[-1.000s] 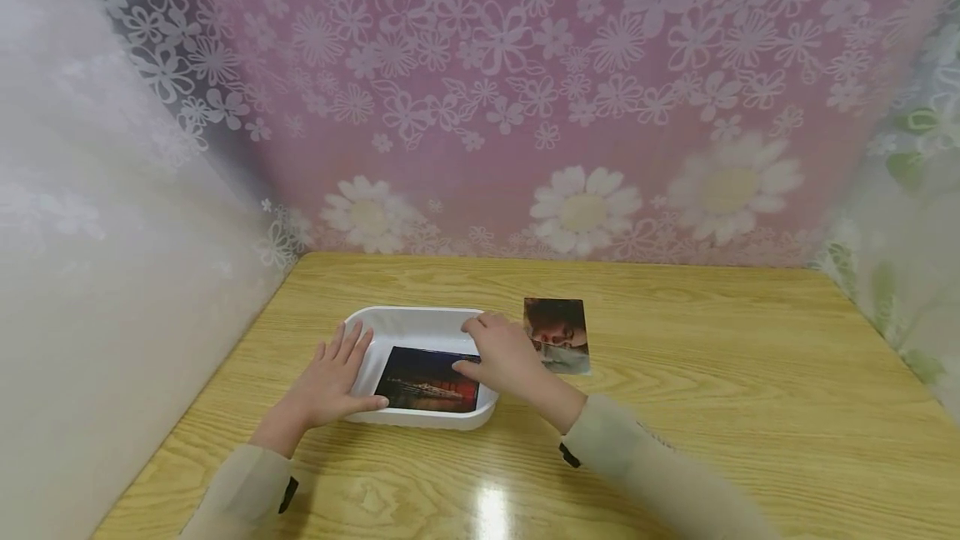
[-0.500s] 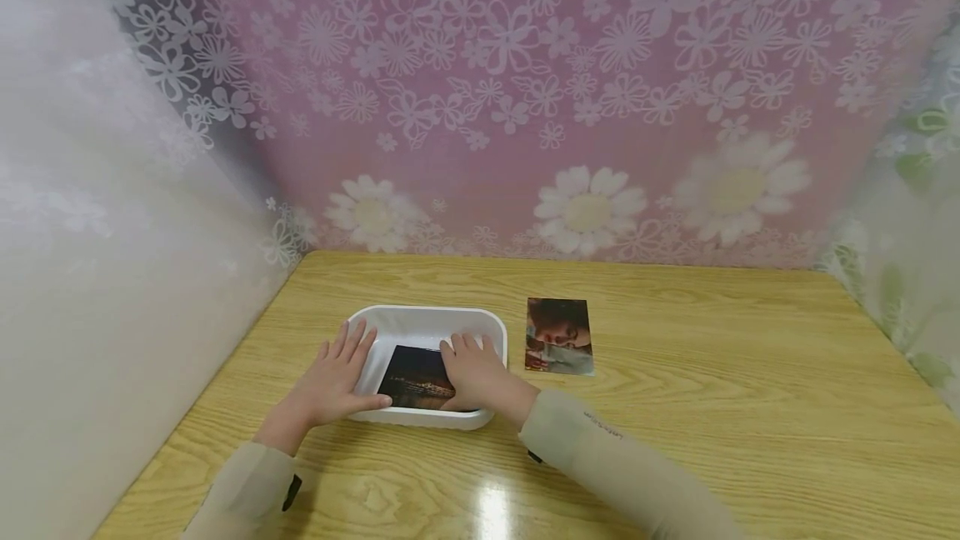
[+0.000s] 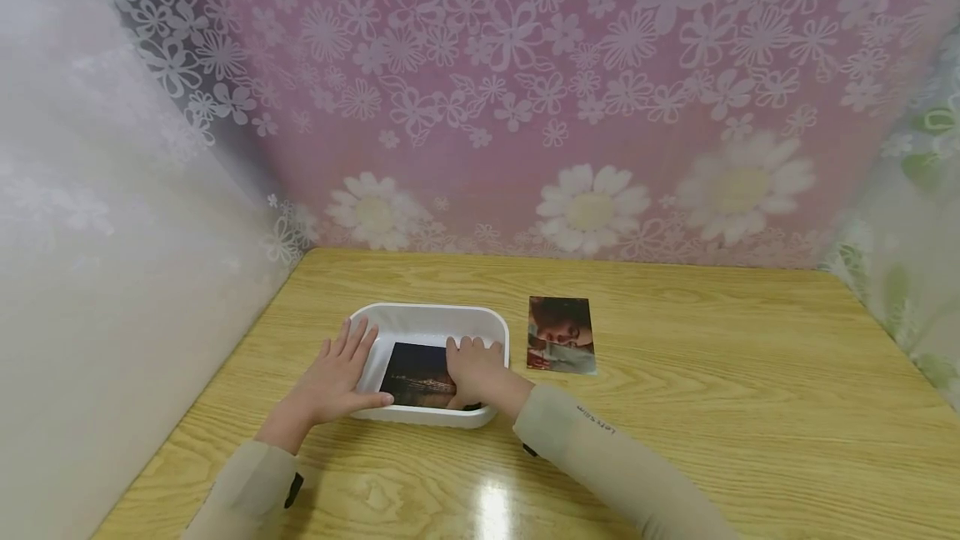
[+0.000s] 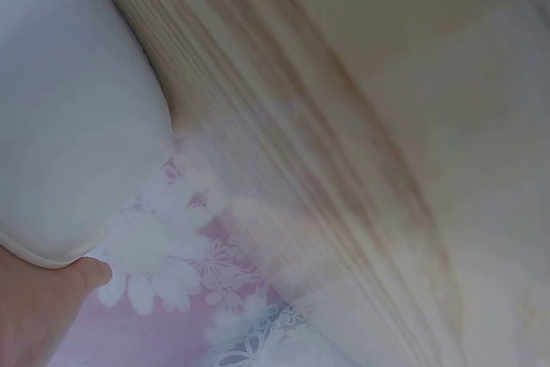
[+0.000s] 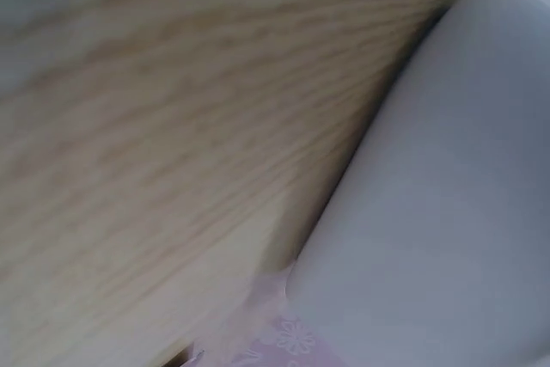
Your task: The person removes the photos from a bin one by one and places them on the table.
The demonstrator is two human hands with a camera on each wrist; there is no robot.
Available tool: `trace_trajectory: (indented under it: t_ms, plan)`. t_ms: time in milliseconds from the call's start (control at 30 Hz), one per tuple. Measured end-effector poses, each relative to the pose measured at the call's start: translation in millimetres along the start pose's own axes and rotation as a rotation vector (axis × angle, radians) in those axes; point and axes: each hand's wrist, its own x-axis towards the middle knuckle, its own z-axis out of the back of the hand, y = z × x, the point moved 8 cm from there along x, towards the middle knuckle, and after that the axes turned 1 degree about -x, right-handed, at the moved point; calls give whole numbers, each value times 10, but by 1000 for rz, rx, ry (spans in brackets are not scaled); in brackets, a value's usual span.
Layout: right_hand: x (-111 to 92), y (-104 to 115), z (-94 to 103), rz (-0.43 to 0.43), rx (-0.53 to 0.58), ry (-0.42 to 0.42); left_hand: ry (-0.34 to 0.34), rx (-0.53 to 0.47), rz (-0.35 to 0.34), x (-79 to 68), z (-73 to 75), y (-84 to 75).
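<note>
My right hand (image 3: 477, 372) reaches into the white tray (image 3: 423, 320), its fingers and thumb spread over the right end of the dark picture card (image 3: 415, 379); I cannot tell whether they grip it or just rest there. The card lies flat in the tray, close to its near wall, and the tray stands toward the left edge of the wooden table (image 3: 712, 390). What I can see of the card is glossy and almost black, with a faint band of orange-brown glints across the middle. A pale mark at its left side may be lettering, too small for me to read. My left hand (image 3: 330, 383) holds nothing, fingers straight and fanned on the tray's left rim, thumb along the near one. The tray's white sides look plain. Right of it, nearer the table's far edge than its near one, lies a second picture card (image 3: 561, 335), printed with a person in dark reds and greys. Small dark lettering runs along my beige right sleeve (image 3: 615, 461); it seems to begin "Lets", but the rest is unclear.
</note>
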Motion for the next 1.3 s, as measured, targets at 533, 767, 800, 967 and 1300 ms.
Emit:
trace_trajectory:
  t_ms: [533, 767, 800, 967, 1300]
  plan:
    - [-163, 60, 383, 62, -59, -363, 1, -2, -10, -2, 8, -4]
    - [-194, 17, 529, 155, 189, -429, 4, 2, -3, 5, -4, 6]
    - [-188, 5, 531, 153, 238, -418, 4, 2, -2, 6, -8, 10]
    - [-170, -57, 513, 143, 446, -367, 4, 2, 1, 9, -17, 20]
    - [-213, -297, 608, 101, 755, -368, 6, 14, 5, 8, -24, 24]
